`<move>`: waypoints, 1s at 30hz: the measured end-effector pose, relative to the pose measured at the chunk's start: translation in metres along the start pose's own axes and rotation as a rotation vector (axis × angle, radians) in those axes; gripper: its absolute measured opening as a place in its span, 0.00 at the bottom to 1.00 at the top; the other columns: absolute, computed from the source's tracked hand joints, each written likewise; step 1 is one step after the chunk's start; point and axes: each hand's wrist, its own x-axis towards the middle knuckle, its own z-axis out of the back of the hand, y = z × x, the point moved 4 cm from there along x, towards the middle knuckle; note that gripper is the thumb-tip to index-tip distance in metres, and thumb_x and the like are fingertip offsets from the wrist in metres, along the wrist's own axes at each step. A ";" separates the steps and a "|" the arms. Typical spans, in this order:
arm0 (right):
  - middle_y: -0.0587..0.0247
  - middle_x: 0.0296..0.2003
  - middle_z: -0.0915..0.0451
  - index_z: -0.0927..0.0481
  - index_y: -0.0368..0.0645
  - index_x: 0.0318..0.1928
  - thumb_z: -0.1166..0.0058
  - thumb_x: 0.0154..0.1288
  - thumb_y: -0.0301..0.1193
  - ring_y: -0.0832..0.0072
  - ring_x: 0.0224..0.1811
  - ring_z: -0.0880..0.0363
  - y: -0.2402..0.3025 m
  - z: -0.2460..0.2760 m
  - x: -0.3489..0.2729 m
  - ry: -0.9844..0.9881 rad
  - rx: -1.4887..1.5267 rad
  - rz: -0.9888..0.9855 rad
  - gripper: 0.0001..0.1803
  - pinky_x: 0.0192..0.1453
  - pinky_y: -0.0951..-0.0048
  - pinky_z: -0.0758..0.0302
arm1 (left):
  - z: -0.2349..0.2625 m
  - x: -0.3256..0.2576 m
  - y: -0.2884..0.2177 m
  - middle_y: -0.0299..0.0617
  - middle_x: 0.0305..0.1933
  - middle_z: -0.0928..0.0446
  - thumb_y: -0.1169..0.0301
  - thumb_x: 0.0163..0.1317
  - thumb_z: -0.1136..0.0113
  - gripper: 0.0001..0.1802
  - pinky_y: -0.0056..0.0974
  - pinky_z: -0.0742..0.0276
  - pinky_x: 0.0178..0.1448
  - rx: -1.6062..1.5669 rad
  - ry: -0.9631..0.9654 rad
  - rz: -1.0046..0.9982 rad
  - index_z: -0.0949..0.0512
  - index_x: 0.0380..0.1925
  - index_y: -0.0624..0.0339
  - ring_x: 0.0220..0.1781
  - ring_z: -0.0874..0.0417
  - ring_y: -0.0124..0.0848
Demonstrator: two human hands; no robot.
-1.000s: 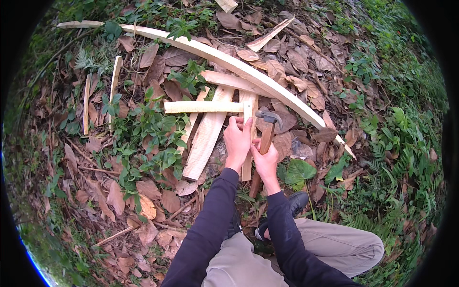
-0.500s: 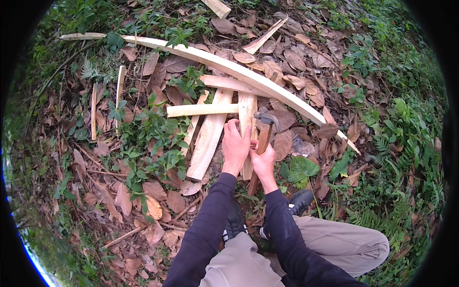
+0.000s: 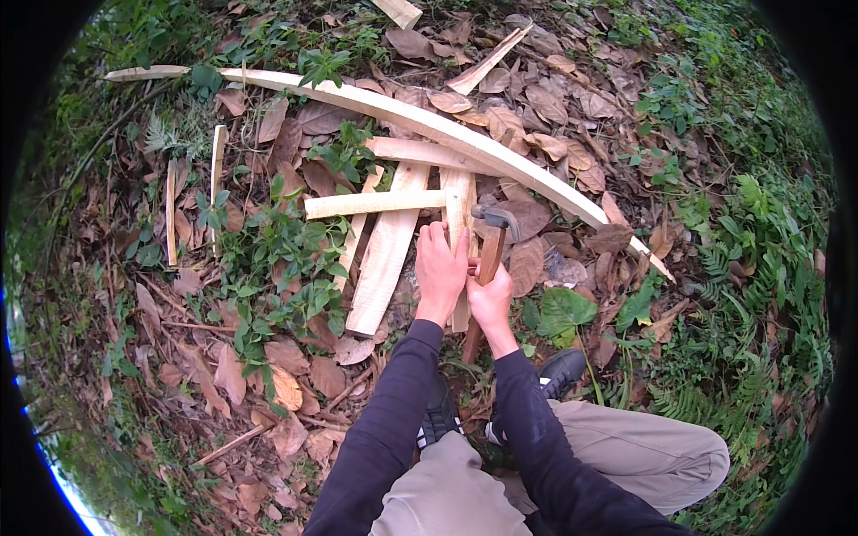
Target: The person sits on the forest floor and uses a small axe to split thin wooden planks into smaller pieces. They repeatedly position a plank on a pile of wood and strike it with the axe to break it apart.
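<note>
My right hand (image 3: pixel 490 297) is closed around the wooden handle of a claw hammer (image 3: pixel 491 255), its metal head pointing away from me. Close beside it, my left hand (image 3: pixel 439 273) rests over an upright board (image 3: pixel 458 201), fingers curled and thumb toward the right hand. Whatever lies between those fingertips is hidden or too small to name. A short wooden strip (image 3: pixel 375 204) meets that board from the left, forming a T. Another wide board (image 3: pixel 390 248) lies to the left of my left hand, and a further plank (image 3: pixel 429 154) crosses beyond the strip.
A long, curved-looking pale beam (image 3: pixel 420 121) stretches across the far side. Thin wooden sticks (image 3: pixel 217 183) stand or lie at the left, and a split piece (image 3: pixel 490 61) lies farther off. Brown leaves (image 3: pixel 290 355) and green plants (image 3: pixel 277 286) cover the ground around my shoes (image 3: pixel 561 373).
The view has shifted slightly, moving the boards a little to the left in the picture. Both hands keep nearly the same pose, and the hammer stays in my right hand.
</note>
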 end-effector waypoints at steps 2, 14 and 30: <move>0.60 0.34 0.12 0.18 0.35 0.40 0.31 0.60 0.21 0.74 0.37 0.13 -0.001 0.001 -0.002 -0.002 -0.002 -0.001 0.10 0.43 0.69 0.18 | 0.000 -0.002 0.001 0.56 0.47 0.26 0.59 0.72 0.38 0.20 0.54 0.24 0.52 -0.021 0.020 0.049 0.28 0.48 0.65 0.48 0.21 0.56; 0.60 0.32 0.13 0.18 0.36 0.38 0.32 0.57 0.23 0.73 0.37 0.13 -0.003 0.006 -0.001 -0.032 -0.095 -0.047 0.09 0.45 0.67 0.20 | -0.024 0.000 0.007 0.59 0.50 0.29 0.52 0.77 0.51 0.26 0.57 0.27 0.57 0.147 -0.061 0.273 0.29 0.52 0.70 0.54 0.25 0.57; 0.62 0.30 0.14 0.18 0.37 0.38 0.27 0.55 0.26 0.71 0.33 0.14 -0.003 0.002 -0.006 0.042 -0.136 -0.067 0.13 0.43 0.66 0.19 | -0.001 0.010 0.000 0.54 0.47 0.29 0.59 0.75 0.45 0.17 0.56 0.27 0.54 0.047 -0.167 0.093 0.28 0.50 0.63 0.51 0.24 0.54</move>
